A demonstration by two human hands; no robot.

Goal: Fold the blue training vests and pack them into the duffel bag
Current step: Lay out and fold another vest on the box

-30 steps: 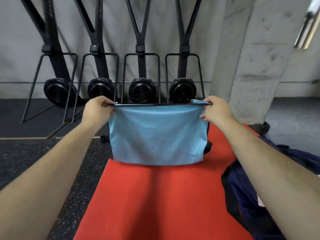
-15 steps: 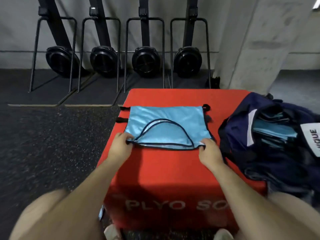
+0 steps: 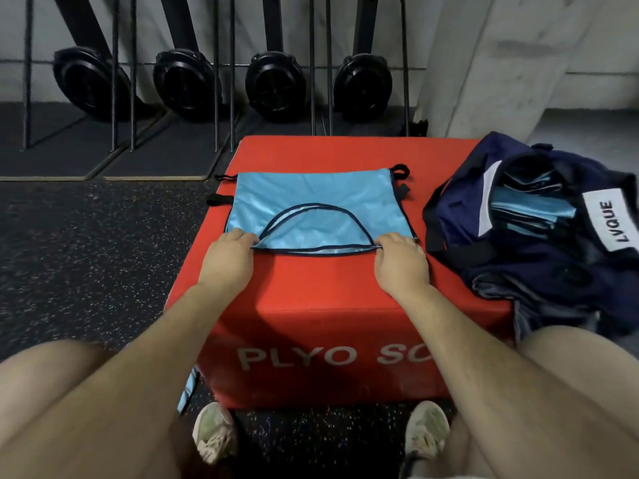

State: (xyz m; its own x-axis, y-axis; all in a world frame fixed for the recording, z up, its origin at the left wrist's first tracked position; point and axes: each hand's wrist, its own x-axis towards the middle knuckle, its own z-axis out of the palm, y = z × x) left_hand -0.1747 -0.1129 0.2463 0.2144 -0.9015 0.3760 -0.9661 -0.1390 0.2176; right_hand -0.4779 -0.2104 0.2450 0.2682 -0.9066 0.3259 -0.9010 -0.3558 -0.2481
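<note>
While two pale worn trainers (image 3: 214, 432) stand on the speckled black rubber floor (image 3: 86, 254), both arms reach over a red padded box (image 3: 311, 292) printed PLYO. On its top, the left hand (image 3: 226, 257) and the right hand (image 3: 403, 259) each pinch a near corner of a shiny light blue training vest (image 3: 311, 191) with dark piping, which lies flat. Just to its right sits an open navy fabric duffel bag (image 3: 518, 271) with folded blue vests (image 3: 532, 207) inside. Beyond, four black disc-wheeled machines (image 3: 275, 86) stand along the grey wall.
</note>
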